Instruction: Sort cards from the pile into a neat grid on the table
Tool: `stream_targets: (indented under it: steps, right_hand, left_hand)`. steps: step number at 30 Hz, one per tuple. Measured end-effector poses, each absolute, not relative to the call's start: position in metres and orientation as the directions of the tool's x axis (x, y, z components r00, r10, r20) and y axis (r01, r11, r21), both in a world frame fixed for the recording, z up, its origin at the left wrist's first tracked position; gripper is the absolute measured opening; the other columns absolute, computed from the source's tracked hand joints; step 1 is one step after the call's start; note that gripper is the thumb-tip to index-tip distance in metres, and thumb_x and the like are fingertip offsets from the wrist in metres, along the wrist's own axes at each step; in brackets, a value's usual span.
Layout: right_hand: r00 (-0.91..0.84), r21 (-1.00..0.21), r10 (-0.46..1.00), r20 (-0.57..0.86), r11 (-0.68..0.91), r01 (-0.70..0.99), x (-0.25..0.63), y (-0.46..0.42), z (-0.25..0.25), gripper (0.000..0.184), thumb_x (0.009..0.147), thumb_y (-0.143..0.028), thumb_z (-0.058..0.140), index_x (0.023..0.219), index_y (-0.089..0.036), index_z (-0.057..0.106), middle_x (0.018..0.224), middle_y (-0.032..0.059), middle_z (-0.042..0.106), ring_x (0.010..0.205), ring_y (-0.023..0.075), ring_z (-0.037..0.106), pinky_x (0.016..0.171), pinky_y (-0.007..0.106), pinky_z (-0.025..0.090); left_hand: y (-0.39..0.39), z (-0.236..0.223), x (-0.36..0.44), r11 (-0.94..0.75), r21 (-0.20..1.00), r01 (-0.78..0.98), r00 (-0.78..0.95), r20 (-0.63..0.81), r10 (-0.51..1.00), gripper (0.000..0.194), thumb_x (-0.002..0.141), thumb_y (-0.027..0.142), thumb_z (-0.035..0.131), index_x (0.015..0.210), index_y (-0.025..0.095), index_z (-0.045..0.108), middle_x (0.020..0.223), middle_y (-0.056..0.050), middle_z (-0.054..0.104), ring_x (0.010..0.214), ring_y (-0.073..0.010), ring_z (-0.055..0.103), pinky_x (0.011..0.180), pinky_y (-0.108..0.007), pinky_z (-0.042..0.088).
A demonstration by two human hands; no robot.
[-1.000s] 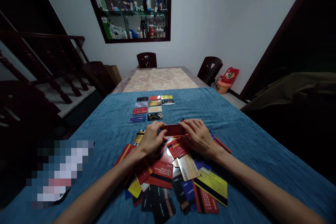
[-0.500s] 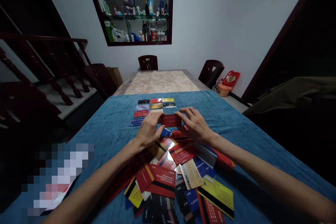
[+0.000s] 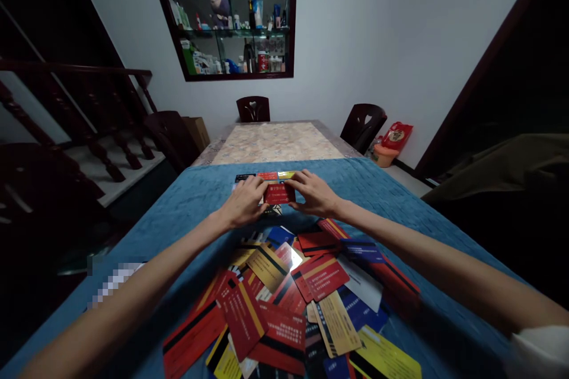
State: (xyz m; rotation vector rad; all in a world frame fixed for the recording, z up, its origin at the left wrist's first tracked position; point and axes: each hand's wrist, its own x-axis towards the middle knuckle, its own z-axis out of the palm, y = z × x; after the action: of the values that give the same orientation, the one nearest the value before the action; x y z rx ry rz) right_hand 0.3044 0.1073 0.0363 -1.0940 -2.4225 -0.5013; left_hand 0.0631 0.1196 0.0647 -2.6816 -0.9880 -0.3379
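A red card point(image 3: 279, 194) with pale print is held up, tilted toward me, by its two short ends. My left hand point(image 3: 243, 201) pinches its left end and my right hand point(image 3: 315, 193) grips its right end. Behind it the back row of laid-out cards shows a black card point(image 3: 245, 177), a red-orange card point(image 3: 267, 176) and a yellow card point(image 3: 287, 174); my hands and the held card hide most of the other rows. Just below the held card, part of a black-and-white card point(image 3: 272, 210) is visible. Nearer me lies a loose, overlapping pile of cards point(image 3: 320, 278).
A blue cloth point(image 3: 178, 213) covers the near part of the table, with a patterned tabletop point(image 3: 275, 141) beyond. Dark wooden chairs point(image 3: 363, 124) stand around it. A pixelated patch point(image 3: 116, 280) lies at the left, and a wall niche point(image 3: 235, 29) holds bottles and a plush toy.
Both hands have moved the red card forward and slightly left, away from the pile, to the laid-out rows. Its print now shows more clearly. More of the pile is uncovered.
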Motion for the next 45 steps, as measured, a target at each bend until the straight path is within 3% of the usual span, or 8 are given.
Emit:
stream_targets:
  steps: [9, 15, 29, 45]
  right_hand:
    - [-0.619, 0.147, 0.677, 0.398, 0.619, 0.771, 0.297, 0.167, 0.046, 0.032, 0.089, -0.029, 0.06, 0.116, -0.012, 0.065, 0.114, 0.0147, 0.064, 0.099, 0.0249, 0.051, 0.088, 0.037, 0.04]
    - [-0.555, 0.096, 0.782, 0.284, 0.553, 0.828, 0.291, 0.204, 0.046, 0.022, 0.09, -0.026, 0.058, 0.107, -0.015, 0.069, 0.119, 0.0121, 0.065, 0.103, 0.0235, 0.052, 0.091, 0.034, 0.036]
    - [-0.407, 0.082, 0.905, 0.125, 0.399, 0.913, 0.276, 0.258, 0.025, 0.029, 0.092, -0.036, 0.055, 0.114, -0.024, 0.068, 0.126, 0.0086, 0.065, 0.117, 0.0306, 0.048, 0.083, 0.036, 0.034]
    - [-0.398, 0.094, 0.917, 0.033, 0.394, 0.914, 0.274, 0.281, 0.008, 0.03, 0.09, -0.032, 0.052, 0.115, -0.025, 0.068, 0.124, 0.0093, 0.067, 0.118, 0.0316, 0.049, 0.086, 0.038, 0.035]
  left_hand:
    - [0.184, 0.07, 0.065, -0.696, -0.099, 0.711, 0.7, 0.199, 0.686, 0.025, 0.085, 0.028, 0.059, 0.108, 0.017, 0.06, 0.115, -0.014, 0.058, 0.109, -0.0301, 0.05, 0.09, -0.042, 0.043]
    - [0.224, 0.066, 0.076, -0.622, -0.147, 0.769, 0.638, 0.129, 0.759, 0.023, 0.083, 0.026, 0.058, 0.103, 0.017, 0.062, 0.119, -0.015, 0.056, 0.117, -0.0324, 0.046, 0.092, -0.044, 0.043]
    - [0.295, 0.032, 0.086, -0.529, -0.091, 0.844, 0.533, 0.028, 0.845, 0.027, 0.079, 0.025, 0.058, 0.103, 0.016, 0.068, 0.127, -0.016, 0.058, 0.125, -0.0362, 0.042, 0.096, -0.049, 0.042]
    - [0.317, 0.011, 0.09, -0.542, -0.07, 0.837, 0.543, -0.012, 0.84, 0.025, 0.075, 0.022, 0.058, 0.096, 0.017, 0.071, 0.122, -0.016, 0.062, 0.126, -0.0363, 0.041, 0.095, -0.048, 0.04]
